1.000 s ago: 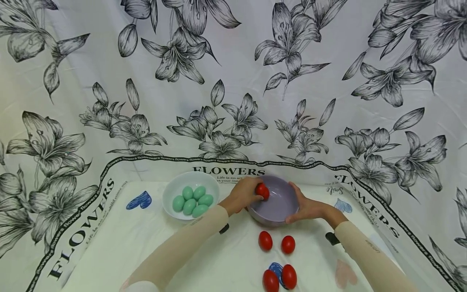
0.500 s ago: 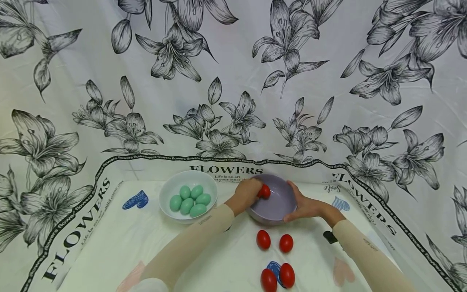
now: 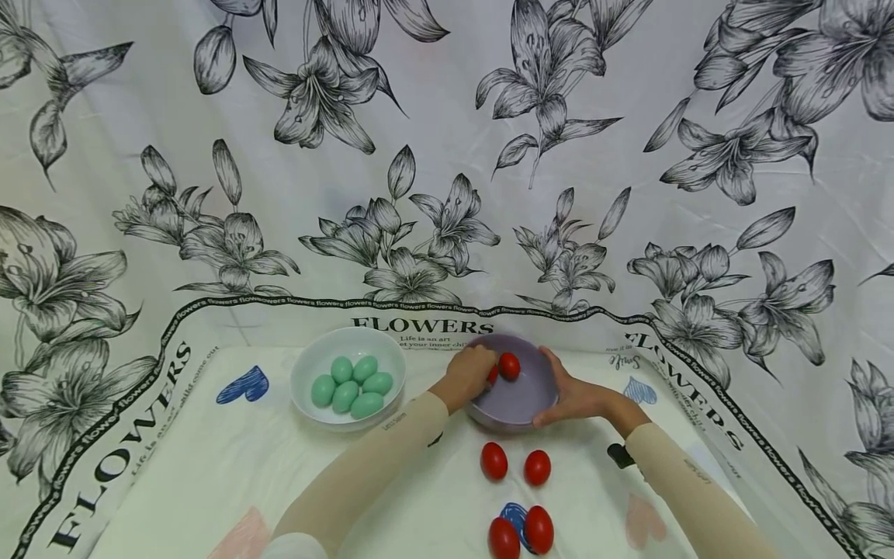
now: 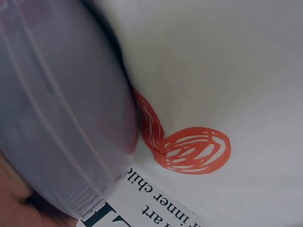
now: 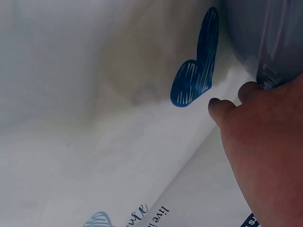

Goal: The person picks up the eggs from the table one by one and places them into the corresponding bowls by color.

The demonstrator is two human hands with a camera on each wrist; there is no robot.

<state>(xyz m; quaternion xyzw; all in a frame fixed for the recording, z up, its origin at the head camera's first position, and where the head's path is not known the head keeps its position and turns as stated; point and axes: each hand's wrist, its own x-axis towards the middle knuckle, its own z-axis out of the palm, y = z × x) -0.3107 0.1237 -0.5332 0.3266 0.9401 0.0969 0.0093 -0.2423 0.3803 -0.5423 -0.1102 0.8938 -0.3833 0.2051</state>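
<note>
My left hand (image 3: 469, 377) reaches over the left rim of a purple bowl (image 3: 515, 404), its fingers curled down inside. Against those fingers is a red egg (image 3: 492, 376), mostly hidden by the hand. Another red egg (image 3: 509, 366) lies in the bowl just to the right, apart from the fingers. My right hand (image 3: 576, 396) holds the bowl's right side, thumb toward the front and fingers toward the back. In the left wrist view the bowl's outer wall (image 4: 61, 104) fills the left. The right wrist view shows the right hand (image 5: 265, 137) against the bowl (image 5: 255, 28).
Left of the purple bowl stands a white bowl (image 3: 302, 388) with several green eggs (image 3: 345, 396). In front of the purple bowl, several red eggs (image 3: 537, 468) lie on the white printed cloth (image 3: 391, 497). A flower-patterned curtain (image 3: 419, 116) hangs behind.
One red egg that was at my left fingers now sits free in the purple bowl, and another shows beside the hand. The right hand keeps its hold. The whole view has shifted slightly.
</note>
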